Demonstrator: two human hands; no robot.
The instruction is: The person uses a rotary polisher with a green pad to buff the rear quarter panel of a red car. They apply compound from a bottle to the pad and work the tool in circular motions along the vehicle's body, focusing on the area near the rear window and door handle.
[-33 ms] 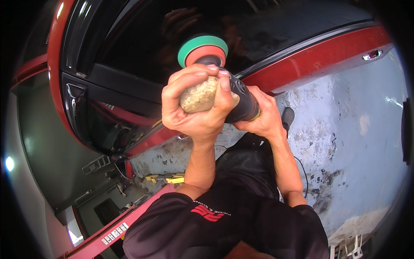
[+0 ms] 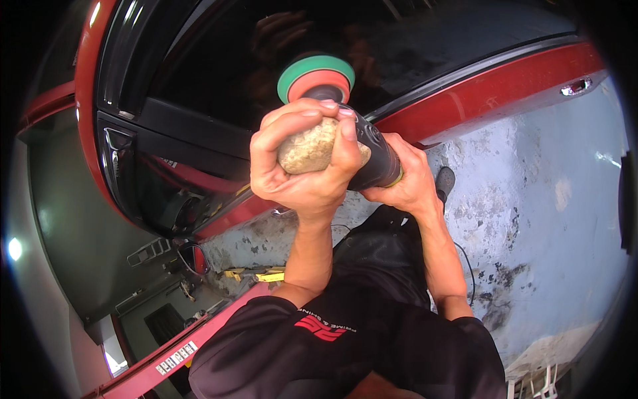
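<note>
A black power polisher (image 2: 376, 154) is held up in front of me, angled away to the upper left. Its round green-and-orange pad (image 2: 318, 74) faces the dark glossy side window (image 2: 219, 73) of a red car and appears to be against it. My left hand (image 2: 299, 159) wraps round a tan, stone-like rounded lump (image 2: 308, 147) at the polisher's head; whether this is part of the tool I cannot tell. Round the rear of the black body, my right hand (image 2: 407, 174) is closed, with its fingers partly hidden.
Below the window runs the car's red door (image 2: 505, 83) with a chrome handle (image 2: 575, 86). A dark cord (image 2: 469, 266) hangs beside my right forearm. Yellow items (image 2: 266, 274) lie at lower left, near a red beam (image 2: 153, 372). Worn blue-grey floor (image 2: 531, 179) stretches to the right.
</note>
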